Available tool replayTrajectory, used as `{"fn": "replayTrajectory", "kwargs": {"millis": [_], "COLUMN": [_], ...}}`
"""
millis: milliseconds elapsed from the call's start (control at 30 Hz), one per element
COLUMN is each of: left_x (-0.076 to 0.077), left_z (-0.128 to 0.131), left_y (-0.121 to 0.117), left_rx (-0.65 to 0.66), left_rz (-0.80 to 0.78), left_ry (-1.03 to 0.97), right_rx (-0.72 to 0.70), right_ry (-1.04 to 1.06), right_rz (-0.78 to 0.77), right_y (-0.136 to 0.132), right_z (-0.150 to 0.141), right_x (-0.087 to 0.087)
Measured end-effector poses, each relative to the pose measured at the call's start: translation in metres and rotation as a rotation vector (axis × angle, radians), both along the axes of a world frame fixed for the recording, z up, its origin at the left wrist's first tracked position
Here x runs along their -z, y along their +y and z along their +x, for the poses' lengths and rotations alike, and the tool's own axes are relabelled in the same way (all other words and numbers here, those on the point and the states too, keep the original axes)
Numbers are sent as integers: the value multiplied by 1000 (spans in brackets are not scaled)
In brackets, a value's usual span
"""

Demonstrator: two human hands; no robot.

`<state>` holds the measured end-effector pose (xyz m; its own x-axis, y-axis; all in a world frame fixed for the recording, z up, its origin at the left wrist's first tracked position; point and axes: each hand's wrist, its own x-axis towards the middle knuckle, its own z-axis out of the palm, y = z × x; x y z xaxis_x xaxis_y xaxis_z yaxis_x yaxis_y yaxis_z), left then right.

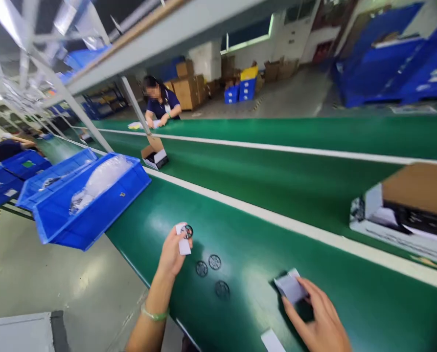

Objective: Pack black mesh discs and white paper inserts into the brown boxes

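My left hand (173, 252) is closed on a small white card (184, 247) and a black spoked ring (188, 231), held above the green bench. To the right of that hand, three similar black rings lie flat: one ring (201, 268) nearest it, a second ring (215, 262) beside that, and a third ring (222, 289) closer to me. At the lower right, my right hand (319, 315) grips a small pale stack of paper (291, 287) between thumb and fingers. Another white paper piece (272, 341) lies at the bottom edge, partly out of view.
Blue bins (93, 210) with clear plastic bags stand at the left. Across a white strip, the green conveyor (262, 178) carries an open carton (398, 215) at right and a smaller open box (155, 155). A co-worker (163, 102) leans over the far side. A shelf beam hangs overhead.
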<state>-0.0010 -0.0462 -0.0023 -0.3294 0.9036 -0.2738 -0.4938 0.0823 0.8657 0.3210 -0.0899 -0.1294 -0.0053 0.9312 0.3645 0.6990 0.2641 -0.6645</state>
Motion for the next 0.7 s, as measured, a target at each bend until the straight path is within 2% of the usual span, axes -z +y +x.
{"fn": "replayTrajectory", "kwargs": {"millis": [167,367,700], "left_x": [1,16,43], "left_z": [-5,1,4], "left_y": [-2,-4,-4], "left_rx": [86,117,277], "left_rz": [-30,-79,-174], "left_ry": [111,193,373], "right_rx": [-1,-26,-19], "right_ry": [6,15,6], "right_rz": [-43,-16,1], "right_y": [-5,-6,-5], "right_z": [-6,-7,-9], "right_x": [-17,-18,-20]}}
